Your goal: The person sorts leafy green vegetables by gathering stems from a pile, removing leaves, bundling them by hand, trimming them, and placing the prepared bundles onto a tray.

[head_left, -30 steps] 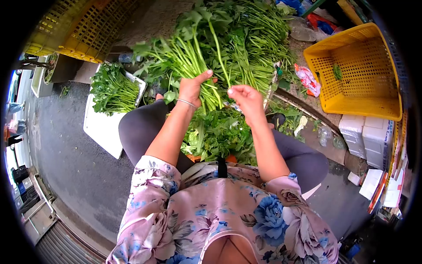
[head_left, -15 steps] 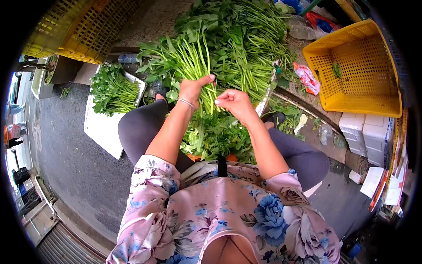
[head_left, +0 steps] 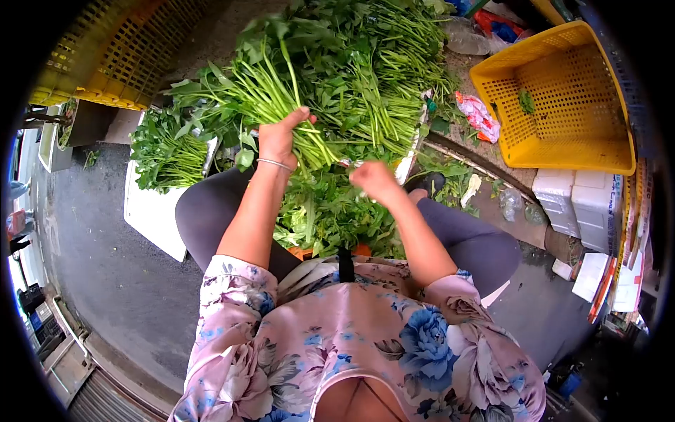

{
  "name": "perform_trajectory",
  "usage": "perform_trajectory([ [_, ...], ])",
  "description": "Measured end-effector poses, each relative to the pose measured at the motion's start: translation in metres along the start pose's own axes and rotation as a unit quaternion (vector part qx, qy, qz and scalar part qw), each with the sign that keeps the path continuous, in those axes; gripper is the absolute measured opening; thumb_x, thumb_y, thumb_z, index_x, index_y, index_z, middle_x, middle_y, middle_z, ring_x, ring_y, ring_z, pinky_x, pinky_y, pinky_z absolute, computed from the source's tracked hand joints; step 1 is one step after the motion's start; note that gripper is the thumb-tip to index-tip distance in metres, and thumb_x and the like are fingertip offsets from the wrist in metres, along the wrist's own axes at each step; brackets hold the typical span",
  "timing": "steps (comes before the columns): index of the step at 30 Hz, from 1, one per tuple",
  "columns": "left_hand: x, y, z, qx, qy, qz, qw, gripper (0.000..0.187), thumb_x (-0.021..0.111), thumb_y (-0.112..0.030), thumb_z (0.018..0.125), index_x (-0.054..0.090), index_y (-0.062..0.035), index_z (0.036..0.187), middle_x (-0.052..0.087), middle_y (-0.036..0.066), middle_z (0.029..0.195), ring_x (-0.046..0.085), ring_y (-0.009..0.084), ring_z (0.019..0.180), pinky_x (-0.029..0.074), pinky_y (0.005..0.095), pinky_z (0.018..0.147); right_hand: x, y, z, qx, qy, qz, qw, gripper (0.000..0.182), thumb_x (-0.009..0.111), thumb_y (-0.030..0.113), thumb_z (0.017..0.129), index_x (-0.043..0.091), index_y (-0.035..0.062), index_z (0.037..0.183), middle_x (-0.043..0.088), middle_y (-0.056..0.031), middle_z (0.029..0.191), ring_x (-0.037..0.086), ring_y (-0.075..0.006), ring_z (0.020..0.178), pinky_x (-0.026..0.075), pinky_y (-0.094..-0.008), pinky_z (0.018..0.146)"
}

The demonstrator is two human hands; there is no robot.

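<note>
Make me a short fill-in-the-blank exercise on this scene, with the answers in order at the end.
1. The bunch of stems is gripped by the person's own ____ hand.
2. A bracelet circles the ____ of that hand.
3. The basket next to the white boxes is coloured ____.
4. The person's shirt is printed with large ____.

Missing words: left; wrist; yellow; flowers.
</note>
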State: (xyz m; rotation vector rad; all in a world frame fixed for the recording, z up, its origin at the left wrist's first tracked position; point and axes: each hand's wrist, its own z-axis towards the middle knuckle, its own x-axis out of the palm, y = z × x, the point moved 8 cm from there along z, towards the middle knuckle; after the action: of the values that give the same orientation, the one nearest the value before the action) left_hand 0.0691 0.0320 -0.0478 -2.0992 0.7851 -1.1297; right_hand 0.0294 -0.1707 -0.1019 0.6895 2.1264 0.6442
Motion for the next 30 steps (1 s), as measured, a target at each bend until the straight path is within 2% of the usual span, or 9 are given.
perform_trajectory([
  [2,0.002,0.001,-0.006,-0.012,0.003,-0.004,1.000,0.015,0.063,0.000,0.072,0.054,0.0010,0.084,0.059,0.010,0.073,0.060,0.0207,0.064,0.051,0.0331,0.052,-0.060,0.011,0.006,-0.051,-0.237,0.078,0.967,0.026,0.059,0.027,0.078,0.062,0.0047,0.091,0.063,-0.0133,0.079,0.060,-0.0241,0.071,0.047,-0.0338,0.069],
  [6,0.005,0.008,-0.006,-0.037,-0.015,-0.002,0.999,0.016,0.063,-0.001,0.072,0.054,0.0009,0.085,0.059,0.010,0.075,0.061,0.0221,0.065,0.051,0.0337,0.053,-0.136,0.054,0.047,-0.106,-0.391,-0.015,0.914,0.022,0.056,0.029,0.079,0.063,0.0101,0.089,0.063,-0.0115,0.080,0.059,-0.0260,0.075,0.046,-0.0375,0.065],
  [8,0.008,0.010,-0.004,-0.049,-0.003,-0.020,0.999,0.016,0.063,0.000,0.072,0.054,0.0012,0.085,0.059,0.010,0.075,0.061,0.0222,0.065,0.051,0.0340,0.053,-0.130,0.046,0.082,0.002,-0.267,-0.095,0.959,0.020,0.058,0.029,0.077,0.064,0.0115,0.084,0.063,-0.0086,0.078,0.060,-0.0253,0.076,0.046,-0.0370,0.067],
  [10,0.013,0.007,-0.005,-0.041,0.000,-0.042,0.998,0.021,0.063,0.003,0.070,0.053,0.0026,0.088,0.059,0.012,0.078,0.061,0.0225,0.064,0.050,0.0330,0.053,-0.145,0.046,0.084,-0.050,-0.304,0.014,0.951,0.013,0.064,0.022,0.073,0.066,0.0101,0.078,0.063,-0.0061,0.076,0.060,-0.0195,0.070,0.046,-0.0330,0.062],
  [14,0.011,0.008,-0.002,-0.049,-0.003,-0.024,0.999,0.022,0.063,0.003,0.069,0.053,0.0036,0.089,0.059,0.012,0.079,0.061,0.0229,0.065,0.050,0.0326,0.053,-0.153,0.044,0.061,-0.107,-0.185,0.471,0.856,0.018,0.062,0.014,0.078,0.060,0.0035,0.092,0.059,-0.0011,0.074,0.050,-0.0050,0.057,0.031,-0.0159,0.040],
  [16,0.015,0.010,0.000,-0.052,0.005,-0.018,0.998,0.022,0.063,0.003,0.070,0.053,0.0038,0.090,0.059,0.012,0.079,0.061,0.0229,0.066,0.050,0.0325,0.053,-0.140,0.024,0.073,-0.036,-0.120,0.475,0.871,0.012,0.061,0.013,0.079,0.058,0.0052,0.088,0.057,-0.0004,0.073,0.049,-0.0056,0.056,0.030,-0.0167,0.039],
  [20,0.017,0.011,0.000,-0.029,0.015,-0.016,0.999,0.014,0.062,0.000,0.072,0.054,0.0029,0.083,0.058,0.010,0.073,0.061,0.0207,0.065,0.050,0.0320,0.052,-0.122,0.010,0.074,-0.060,-0.070,0.509,0.856,0.007,0.057,0.012,0.081,0.056,0.0065,0.085,0.055,0.0005,0.070,0.049,-0.0063,0.057,0.031,-0.0171,0.041],
  [23,0.020,0.017,-0.002,-0.050,0.023,-0.013,0.998,0.016,0.062,0.001,0.071,0.054,0.0033,0.084,0.059,0.011,0.074,0.061,0.0211,0.064,0.050,0.0317,0.052,-0.110,0.026,0.067,-0.105,-0.017,0.546,0.831,0.004,0.048,0.009,0.084,0.051,0.0075,0.086,0.062,-0.0058,0.087,0.049,-0.0067,0.062,0.032,-0.0176,0.044],
  [30,0.035,0.017,-0.007,-0.073,0.045,-0.036,0.996,0.018,0.063,0.001,0.070,0.053,0.0044,0.085,0.059,0.012,0.076,0.061,0.0213,0.063,0.051,0.0318,0.053,-0.088,0.031,0.060,-0.104,-0.057,0.492,0.862,0.008,0.051,0.016,0.086,0.052,0.0080,0.084,0.062,-0.0049,0.084,0.045,-0.0052,0.058,0.032,-0.0175,0.044],
])
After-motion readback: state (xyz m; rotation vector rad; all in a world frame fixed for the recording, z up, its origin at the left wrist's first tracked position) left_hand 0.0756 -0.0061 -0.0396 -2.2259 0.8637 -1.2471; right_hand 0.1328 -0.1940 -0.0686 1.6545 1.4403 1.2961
